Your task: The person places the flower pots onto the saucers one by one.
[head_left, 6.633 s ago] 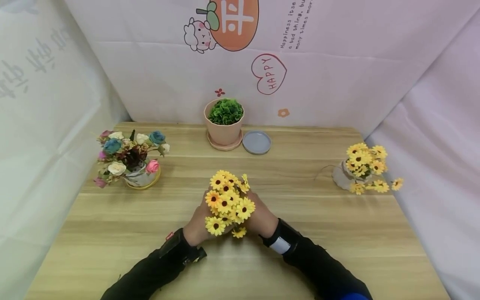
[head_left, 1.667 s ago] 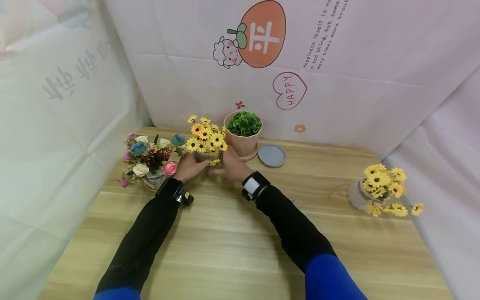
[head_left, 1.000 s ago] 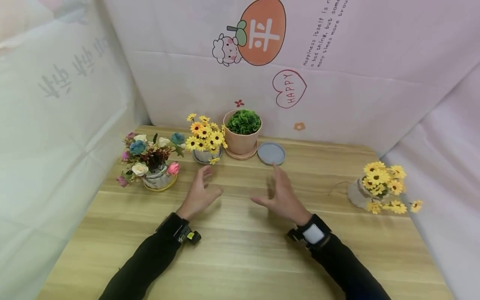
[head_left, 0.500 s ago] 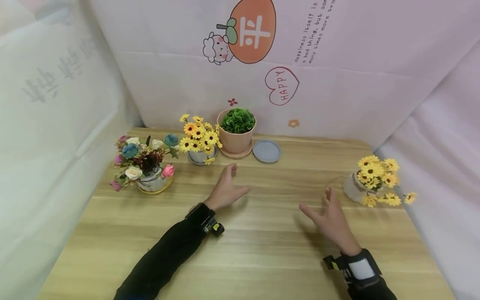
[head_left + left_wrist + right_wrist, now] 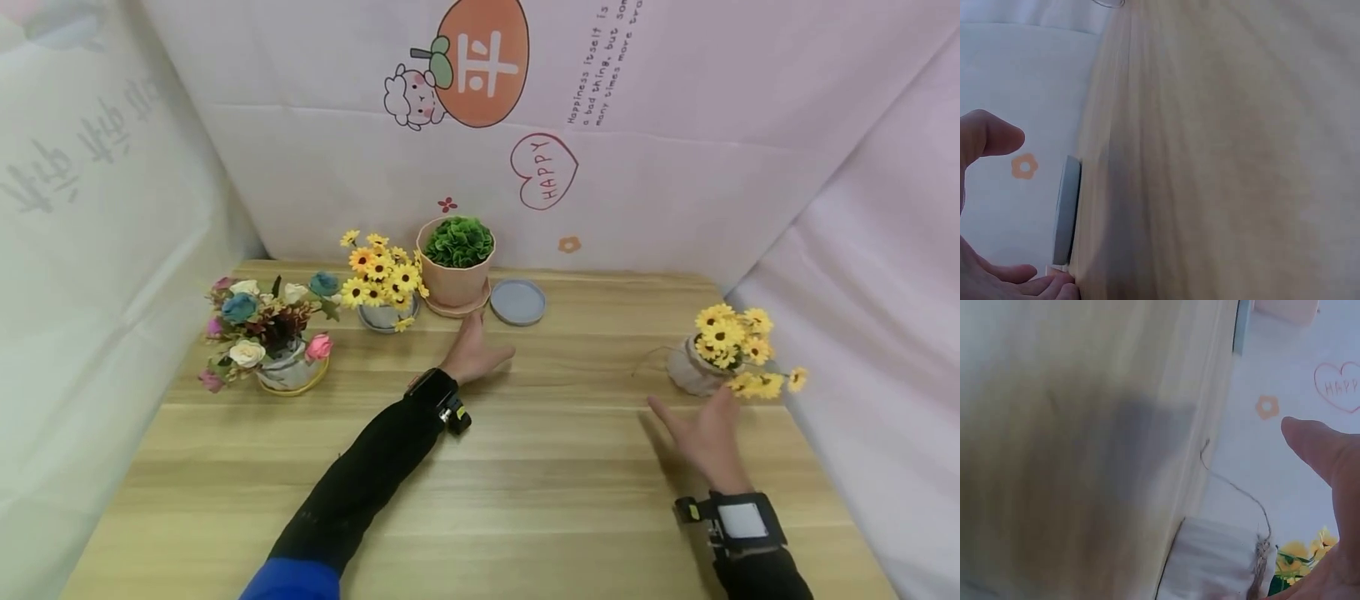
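Note:
My left hand [image 5: 474, 350] reaches over the table with thumb and fingers spread, holding nothing. Just beyond it lies a round blue-grey saucer [image 5: 518, 302], seen edge-on as a thin saucer [image 5: 1067, 209] in the left wrist view. My right hand [image 5: 711, 437] is spread at the near side of a pale pot [image 5: 692, 372] of yellow daisies [image 5: 723, 333]. In the right wrist view a loose twine [image 5: 1235, 486] trails from the pot [image 5: 1210, 559]; whether the fingers touch it I cannot tell. Another daisy pot [image 5: 384, 317] stands on a grey saucer at the back left.
A pink pot [image 5: 454, 285] with a green plant stands on a matching saucer at the back. Mixed artificial roses [image 5: 247, 353] fill a marbled pot [image 5: 288, 368] on a yellow saucer at the left. White printed cloth [image 5: 645, 200] hangs behind the wooden table [image 5: 510, 500].
Both hands carried a daisy pot from the table's middle to the back left and let go. They then moved right, the right hand to the other daisy pot, the left near the blue-grey saucer.

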The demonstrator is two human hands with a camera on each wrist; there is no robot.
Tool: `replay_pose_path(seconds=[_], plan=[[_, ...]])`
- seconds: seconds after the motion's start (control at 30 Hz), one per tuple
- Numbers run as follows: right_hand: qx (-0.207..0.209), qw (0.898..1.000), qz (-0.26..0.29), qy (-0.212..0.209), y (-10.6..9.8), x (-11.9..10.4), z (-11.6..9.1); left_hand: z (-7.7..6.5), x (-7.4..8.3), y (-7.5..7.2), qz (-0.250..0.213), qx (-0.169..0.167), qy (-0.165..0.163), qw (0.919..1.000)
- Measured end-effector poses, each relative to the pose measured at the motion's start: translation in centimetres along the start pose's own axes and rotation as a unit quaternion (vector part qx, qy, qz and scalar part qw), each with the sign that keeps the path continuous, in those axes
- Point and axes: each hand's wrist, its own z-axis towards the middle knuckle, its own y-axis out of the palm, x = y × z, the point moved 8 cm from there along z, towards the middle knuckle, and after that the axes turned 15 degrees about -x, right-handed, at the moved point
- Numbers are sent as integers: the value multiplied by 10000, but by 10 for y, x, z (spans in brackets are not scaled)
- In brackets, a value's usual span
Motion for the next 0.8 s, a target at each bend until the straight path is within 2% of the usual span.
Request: replay_pose_path(seconds=[0.17, 0.3, 0.4, 0.5, 0.6, 0.67, 0.8], plan=[[449, 9989, -6, 94, -20, 1, 10, 13, 4, -1, 210, 82, 182, 9996], [558, 9979, 302, 143, -33, 7, 26, 20, 5, 0, 198, 85, -44, 9998], [843, 9947, 586, 37, -43, 12, 36, 28, 6, 3, 359, 89, -233, 9990], [1322, 9874, 859, -108, -54, 14, 45, 38, 7, 5, 449, 143, -365, 9982], [1790, 9778, 1078, -155, -62, 16, 52, 49, 8, 9, 439, 192, -366, 9982], [2093, 9725, 1007, -142, -65, 16, 56, 56, 7, 10, 473, 249, -321, 9981], [2380, 9658, 1023, -73, -63, 16, 62, 67, 2, 8, 695, 384, -371, 9961]])
